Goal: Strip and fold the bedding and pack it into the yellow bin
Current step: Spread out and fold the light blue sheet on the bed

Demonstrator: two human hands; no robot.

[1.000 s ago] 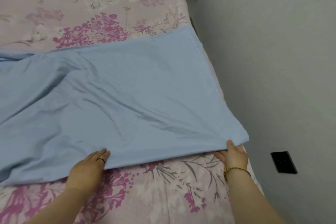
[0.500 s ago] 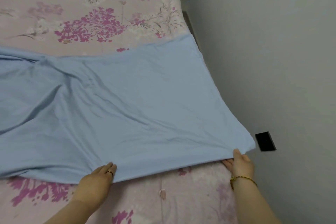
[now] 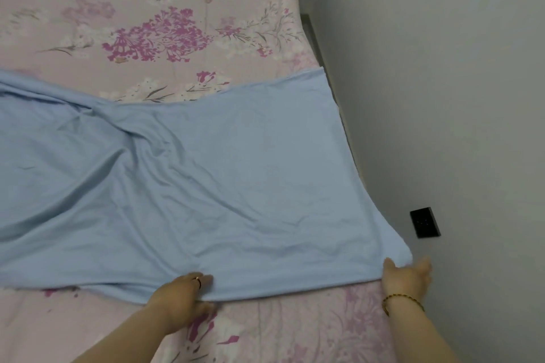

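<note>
Light blue cloth sheet lies spread flat across the bed, on top of the pink bed cover with purple flowers. The blue sheet has soft wrinkles on its left side and is smoother on its right side. Its right edge runs along the grey wall.

The left hand is at the near edge of the blue sheet, about in the middle. The arm comes up from the bottom and leans to the right. The fingers lie on top of the cloth and the thumb sits under the edge, so this grip is closed on the sheet's near edge. A gold ring is on one finger.

The right hand is at the near right corner of the blue sheet, close to the wall. Its thumb lies on top of the corner. Its fingers point out toward the wall and look blurry, so I cannot tell if this grip is holding the cloth or not. A thin gold bracelet is on the wrist.

A small black square plate is on the wall, a little above the right hand.
</note>
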